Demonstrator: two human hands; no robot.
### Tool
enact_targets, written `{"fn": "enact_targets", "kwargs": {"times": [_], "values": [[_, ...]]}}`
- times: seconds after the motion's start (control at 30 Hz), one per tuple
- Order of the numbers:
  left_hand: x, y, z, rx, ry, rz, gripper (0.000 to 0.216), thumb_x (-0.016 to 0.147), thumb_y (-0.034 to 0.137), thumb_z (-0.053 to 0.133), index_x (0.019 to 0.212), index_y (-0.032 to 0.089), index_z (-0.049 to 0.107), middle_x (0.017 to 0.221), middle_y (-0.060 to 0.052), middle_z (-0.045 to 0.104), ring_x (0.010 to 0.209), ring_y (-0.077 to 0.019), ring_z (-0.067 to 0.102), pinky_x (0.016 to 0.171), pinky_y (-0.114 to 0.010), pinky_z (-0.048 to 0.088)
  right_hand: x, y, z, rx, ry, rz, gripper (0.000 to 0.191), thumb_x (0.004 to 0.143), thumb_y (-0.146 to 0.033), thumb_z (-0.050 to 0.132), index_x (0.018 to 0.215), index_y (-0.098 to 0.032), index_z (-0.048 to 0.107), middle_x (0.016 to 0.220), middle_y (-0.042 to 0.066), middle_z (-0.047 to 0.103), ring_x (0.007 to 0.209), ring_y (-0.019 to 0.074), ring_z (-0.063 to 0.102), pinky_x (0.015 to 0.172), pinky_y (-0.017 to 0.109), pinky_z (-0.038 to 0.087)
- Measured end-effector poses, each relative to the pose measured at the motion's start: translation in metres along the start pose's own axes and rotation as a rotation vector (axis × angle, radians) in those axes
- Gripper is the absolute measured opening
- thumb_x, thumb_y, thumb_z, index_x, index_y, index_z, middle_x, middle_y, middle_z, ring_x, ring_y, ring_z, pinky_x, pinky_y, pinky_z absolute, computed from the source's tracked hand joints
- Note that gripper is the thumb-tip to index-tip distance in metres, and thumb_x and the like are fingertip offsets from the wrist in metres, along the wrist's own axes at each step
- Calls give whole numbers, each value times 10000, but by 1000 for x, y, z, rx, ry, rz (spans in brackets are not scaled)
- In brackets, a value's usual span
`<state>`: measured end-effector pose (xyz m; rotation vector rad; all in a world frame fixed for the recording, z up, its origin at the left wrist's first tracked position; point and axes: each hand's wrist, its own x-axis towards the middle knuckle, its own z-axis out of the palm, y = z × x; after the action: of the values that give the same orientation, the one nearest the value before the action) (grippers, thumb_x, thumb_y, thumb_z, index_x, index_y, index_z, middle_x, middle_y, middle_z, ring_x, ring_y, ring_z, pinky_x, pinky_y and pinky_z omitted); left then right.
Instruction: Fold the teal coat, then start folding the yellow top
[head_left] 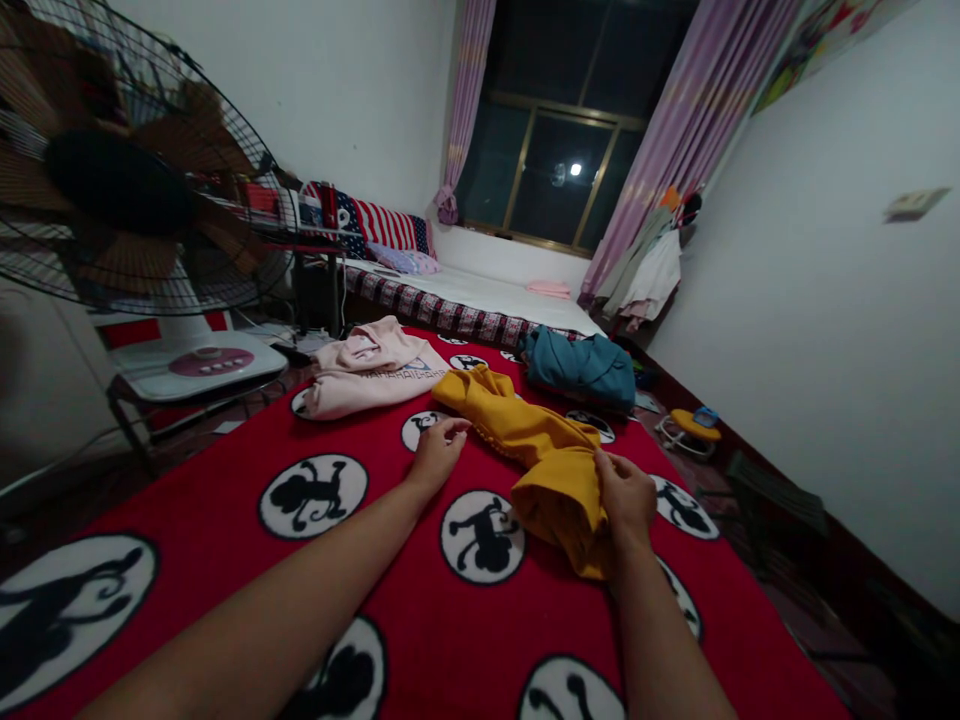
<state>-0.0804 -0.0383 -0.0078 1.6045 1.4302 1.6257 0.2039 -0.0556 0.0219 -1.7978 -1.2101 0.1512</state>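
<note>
A mustard-yellow garment (551,440) lies bunched lengthwise on a red blanket (420,610) patterned with dark figures in white circles. Its near end is rolled or folded over, and small bobbles run along its left edge. My right hand (628,495) grips the near right side, thumb and fingers closed on the cloth. At the garment's left edge, farther off, my left hand (437,455) has its fingertips pinched together against the fabric. A folded pale pink top with lettering (367,370) lies beyond my left hand. To the far right sits a folded teal garment (581,368).
A large caged fan (124,185) stands on a chair at the left. Behind the blanket is a second bed (487,290) with pillows, under a curtained window. Clothes (652,270) hang by the right wall, and a yellow stool (694,425) stands on the floor at right.
</note>
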Motion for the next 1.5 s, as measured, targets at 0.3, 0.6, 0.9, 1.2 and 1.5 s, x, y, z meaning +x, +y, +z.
{"fn": "enact_targets", "kwargs": {"times": [0.3, 0.6, 0.9, 1.2, 1.5], "values": [[2, -4, -1, -27, 20, -30, 218, 757, 134, 546, 908, 152, 702, 950, -88, 733, 888, -204, 675, 859, -355, 526, 1, 5, 9, 16, 171, -164, 789, 608, -512, 698, 1268, -103, 559, 1146, 194, 617, 1049, 326, 552, 874, 417, 423], [2, -4, -1, -47, 6, -37, 213, 752, 136, 547, 892, 163, 704, 945, -81, 733, 892, -206, 669, 865, -361, 523, -11, -6, 4, -74, 6, -21, 472, 608, -534, 690, 985, -252, 717, 810, 63, 723, 695, 255, 626, 594, 318, 418], [6, -15, 2, -140, 54, -104, 297, 833, 312, 532, 1058, 138, 621, 972, -100, 694, 856, -190, 664, 774, -311, 531, -43, -64, -12, 373, -471, -142, 498, 642, -533, 711, 988, -176, 728, 875, 71, 719, 731, 223, 640, 581, 268, 452], [1, -1, 2, -111, 45, -131, 489, 724, 385, 679, 1126, 125, 580, 1081, -130, 630, 767, -167, 638, 700, -293, 529, -59, -79, -11, 656, -576, -119, 648, 653, -482, 728, 1211, -177, 598, 988, 83, 688, 535, 104, 563, 464, 217, 423], [-18, 19, 14, -33, -131, -60, 177, 681, 255, 664, 801, 128, 690, 798, -58, 660, 712, -173, 597, 688, -287, 466, -57, -53, 31, 195, -409, -345, 295, 682, -441, 675, 798, -171, 676, 791, 67, 695, 709, 208, 631, 665, 309, 482]]}}
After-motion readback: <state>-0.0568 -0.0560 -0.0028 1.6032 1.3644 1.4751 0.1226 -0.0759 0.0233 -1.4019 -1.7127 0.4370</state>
